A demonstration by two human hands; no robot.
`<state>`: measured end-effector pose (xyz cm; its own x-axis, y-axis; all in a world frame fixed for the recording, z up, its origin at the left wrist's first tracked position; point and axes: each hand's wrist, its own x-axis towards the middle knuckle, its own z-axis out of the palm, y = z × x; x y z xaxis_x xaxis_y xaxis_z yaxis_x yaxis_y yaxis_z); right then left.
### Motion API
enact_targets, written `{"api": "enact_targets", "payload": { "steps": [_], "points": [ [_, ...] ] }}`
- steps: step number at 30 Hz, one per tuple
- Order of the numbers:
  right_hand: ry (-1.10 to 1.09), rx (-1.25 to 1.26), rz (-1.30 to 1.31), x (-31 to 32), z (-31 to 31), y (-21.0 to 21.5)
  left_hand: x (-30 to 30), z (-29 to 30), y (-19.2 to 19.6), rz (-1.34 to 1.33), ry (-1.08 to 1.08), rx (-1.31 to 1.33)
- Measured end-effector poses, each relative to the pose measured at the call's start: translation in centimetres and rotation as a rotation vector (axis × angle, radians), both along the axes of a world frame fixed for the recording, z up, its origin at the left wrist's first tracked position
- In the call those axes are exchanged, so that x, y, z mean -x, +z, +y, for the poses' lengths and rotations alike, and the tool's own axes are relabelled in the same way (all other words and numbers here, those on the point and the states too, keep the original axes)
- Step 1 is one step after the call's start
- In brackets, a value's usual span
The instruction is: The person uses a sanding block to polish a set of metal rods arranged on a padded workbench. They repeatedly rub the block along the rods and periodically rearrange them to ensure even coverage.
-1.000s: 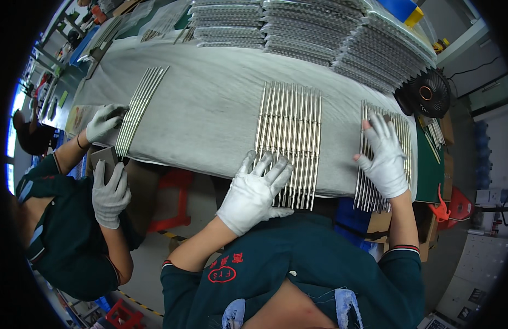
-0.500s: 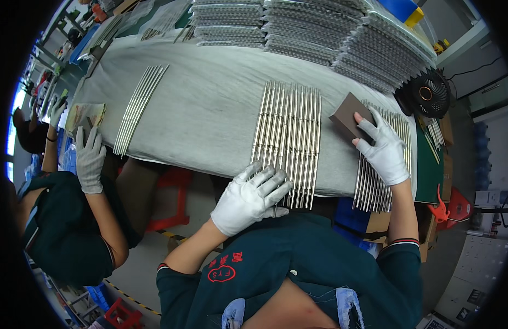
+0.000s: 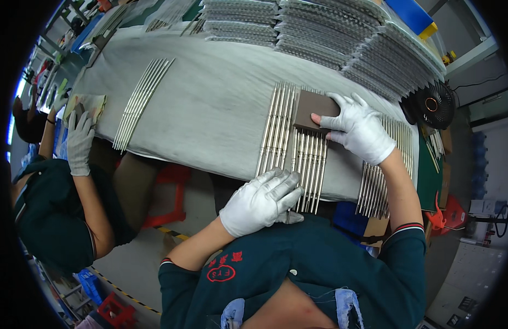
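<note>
Resting the left hand (image 3: 262, 198), with fingers close together, grip unclear, on metal rods (image 3: 310, 170) at lower centre; gripping a brown block (image 3: 310, 109) over them, right of centre, with the right hand's (image 3: 361, 129) spread fingers, before plastic-wrapped stacks (image 3: 325, 35) at top.

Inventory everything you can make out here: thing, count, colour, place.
Rods: many, silver, grouped across the table
Block: one, brown, over the middle rods
Table: one, pale grey covering, centre
Wrapped stacks: about three, grey, table's far edge
Fan: one, black, far right
Stool: at least one, red, beneath the table
Nearest co-worker: one, dark green shirt, left
Left hand: one, white glove, on middle rods' near ends
Right hand: one, white glove, holding the block
</note>
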<state>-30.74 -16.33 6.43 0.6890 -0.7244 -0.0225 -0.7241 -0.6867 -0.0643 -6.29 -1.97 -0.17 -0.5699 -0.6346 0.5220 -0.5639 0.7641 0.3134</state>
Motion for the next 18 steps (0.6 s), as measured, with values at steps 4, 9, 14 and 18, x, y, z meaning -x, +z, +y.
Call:
{"api": "enact_targets", "payload": {
  "steps": [4,9,14,18],
  "points": [
    [-0.022,0.13,-0.05,-3.4,0.7,-1.0,0.2,0.1,-0.1,-0.032,0.014,-0.023],
    [-0.074,-0.02,0.0,-0.4,0.7,-0.3,-0.1,0.1,-0.2,0.002,0.002,-0.013],
    [-0.052,0.139,-0.029,-3.6,1.0,-0.9,0.1,0.1,-0.4,-0.002,0.007,-0.011],
    [-0.121,0.042,0.004,0.1,1.9,-0.3,-0.5,0.0,0.2,-0.005,0.009,-0.043]
  ]
}}
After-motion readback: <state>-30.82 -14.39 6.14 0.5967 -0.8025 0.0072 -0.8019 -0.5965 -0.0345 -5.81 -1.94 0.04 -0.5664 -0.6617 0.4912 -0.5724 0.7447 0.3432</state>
